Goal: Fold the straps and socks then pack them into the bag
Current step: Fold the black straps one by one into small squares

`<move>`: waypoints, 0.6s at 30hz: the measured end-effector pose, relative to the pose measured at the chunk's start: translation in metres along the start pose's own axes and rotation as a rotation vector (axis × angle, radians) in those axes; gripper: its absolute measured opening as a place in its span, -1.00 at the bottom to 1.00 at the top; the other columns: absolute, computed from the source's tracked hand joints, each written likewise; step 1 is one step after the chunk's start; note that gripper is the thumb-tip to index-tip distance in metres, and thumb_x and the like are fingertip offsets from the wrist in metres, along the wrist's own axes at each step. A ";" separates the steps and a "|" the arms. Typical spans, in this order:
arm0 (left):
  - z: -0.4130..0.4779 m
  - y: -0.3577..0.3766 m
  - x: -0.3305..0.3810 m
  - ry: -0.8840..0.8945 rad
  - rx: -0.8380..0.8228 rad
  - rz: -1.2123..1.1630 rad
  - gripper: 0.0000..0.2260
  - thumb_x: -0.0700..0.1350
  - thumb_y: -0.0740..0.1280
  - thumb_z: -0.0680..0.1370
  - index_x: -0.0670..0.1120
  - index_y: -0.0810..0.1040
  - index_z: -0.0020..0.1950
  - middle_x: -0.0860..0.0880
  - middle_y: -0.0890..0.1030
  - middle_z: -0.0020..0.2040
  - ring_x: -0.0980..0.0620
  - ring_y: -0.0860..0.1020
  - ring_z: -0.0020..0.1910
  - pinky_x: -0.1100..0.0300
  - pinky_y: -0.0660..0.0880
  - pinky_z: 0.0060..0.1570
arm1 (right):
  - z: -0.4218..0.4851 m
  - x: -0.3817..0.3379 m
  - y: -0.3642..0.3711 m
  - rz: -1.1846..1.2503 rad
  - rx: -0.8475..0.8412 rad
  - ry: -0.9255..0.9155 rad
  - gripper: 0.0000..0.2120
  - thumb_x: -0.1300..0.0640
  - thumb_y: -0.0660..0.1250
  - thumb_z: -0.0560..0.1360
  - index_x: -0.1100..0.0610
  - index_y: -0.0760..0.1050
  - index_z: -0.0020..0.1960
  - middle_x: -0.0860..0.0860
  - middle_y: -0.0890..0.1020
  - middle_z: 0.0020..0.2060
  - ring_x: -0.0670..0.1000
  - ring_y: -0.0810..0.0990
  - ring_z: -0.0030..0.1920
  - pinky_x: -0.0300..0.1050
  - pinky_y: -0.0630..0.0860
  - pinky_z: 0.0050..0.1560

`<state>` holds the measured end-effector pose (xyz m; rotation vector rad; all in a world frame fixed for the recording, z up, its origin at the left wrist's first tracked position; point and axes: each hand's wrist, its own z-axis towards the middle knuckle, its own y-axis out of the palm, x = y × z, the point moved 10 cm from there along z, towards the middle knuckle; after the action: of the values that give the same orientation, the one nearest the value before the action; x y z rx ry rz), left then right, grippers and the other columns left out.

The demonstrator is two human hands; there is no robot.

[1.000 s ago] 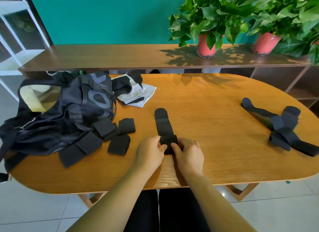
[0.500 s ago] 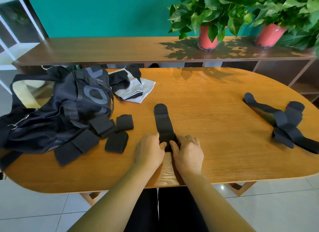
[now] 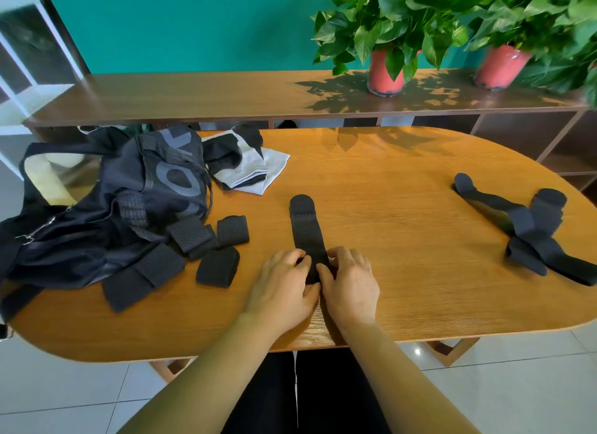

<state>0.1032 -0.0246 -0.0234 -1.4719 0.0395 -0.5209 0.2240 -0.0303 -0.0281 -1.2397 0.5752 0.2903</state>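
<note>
1. Thumbs are closing in over the near end of the strap (image 3: 305, 230), hiding more of the fold than a moment ago.
2. The left hand (image 3: 281, 288) and right hand (image 3: 350, 285) are both pinching that end with curled fingers, side by side near the table (image 3: 403, 239) edge. The rest of it is lying flat, pointing away.
3. Done well, I'd say, this means keeping the edges square and the fold tight, then pressing it down.
4. Folded pieces (image 3: 218, 267) are waiting beside the bag (image 3: 129, 207).

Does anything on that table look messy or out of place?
Mainly the tangled straps at the right end of the table, crossed over one another, unfolded. Several folded straps lie scattered beside the bag.
</note>
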 end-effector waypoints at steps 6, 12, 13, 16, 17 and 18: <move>0.009 -0.001 -0.001 0.122 -0.149 0.138 -0.55 0.13 0.18 0.61 -0.05 0.39 0.44 0.01 0.38 0.38 -0.04 0.31 0.34 0.05 0.34 0.32 | -0.002 -0.007 -0.003 0.056 -0.115 -0.235 -0.67 0.10 0.28 0.48 0.08 0.55 0.23 -0.04 0.47 0.25 -0.01 0.40 0.23 -0.10 0.51 -0.03; -0.016 -0.008 0.014 0.390 0.075 0.148 -0.52 0.14 0.04 0.60 -0.12 0.66 0.00 -0.02 0.65 -0.04 -0.02 0.56 -0.03 0.04 0.58 -0.20 | -0.028 -0.018 -0.014 -0.053 -0.211 -0.521 -0.60 0.12 0.29 0.37 0.07 0.59 0.19 -0.07 0.58 0.22 0.00 0.44 0.27 -0.01 0.47 0.16; -0.024 -0.011 0.015 0.390 0.103 0.099 -0.51 0.16 0.05 0.60 -0.12 0.66 -0.02 0.00 0.66 -0.07 0.00 0.57 -0.06 0.06 0.58 -0.24 | -0.032 -0.016 -0.017 -0.024 -0.189 -0.529 -0.65 0.13 0.32 0.38 0.06 0.61 0.15 -0.07 0.61 0.16 -0.01 0.48 0.21 -0.02 0.50 0.10; -0.039 -0.015 0.012 0.278 0.038 -0.107 -0.49 0.28 0.07 0.56 -0.04 0.61 0.13 0.06 0.62 0.01 0.07 0.54 0.00 0.10 0.55 -0.10 | -0.040 -0.005 -0.023 0.085 -0.161 -0.466 -0.72 0.09 0.34 0.42 0.02 0.62 0.12 -0.08 0.64 0.05 -0.07 0.52 0.09 -0.09 0.53 0.04; -0.040 -0.011 0.005 0.199 -0.013 -0.162 -0.53 0.28 0.13 0.54 0.01 0.55 0.22 0.08 0.58 0.07 0.10 0.51 0.06 0.12 0.52 0.00 | -0.040 0.000 -0.024 0.121 -0.163 -0.411 -0.73 0.07 0.34 0.44 0.00 0.61 0.13 -0.09 0.61 0.00 -0.07 0.54 0.04 -0.11 0.53 0.02; -0.041 -0.009 -0.002 0.136 -0.027 -0.217 -0.59 0.23 0.21 0.54 0.05 0.50 0.29 0.10 0.54 0.12 0.12 0.48 0.11 0.13 0.48 0.07 | -0.039 0.003 -0.025 0.154 -0.163 -0.349 -0.75 0.05 0.35 0.45 -0.03 0.61 0.13 -0.10 0.56 -0.06 -0.06 0.54 -0.02 -0.12 0.53 -0.01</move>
<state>0.0846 -0.0621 -0.0205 -1.4733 -0.0071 -0.7991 0.2298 -0.0752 -0.0176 -1.2660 0.3491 0.6792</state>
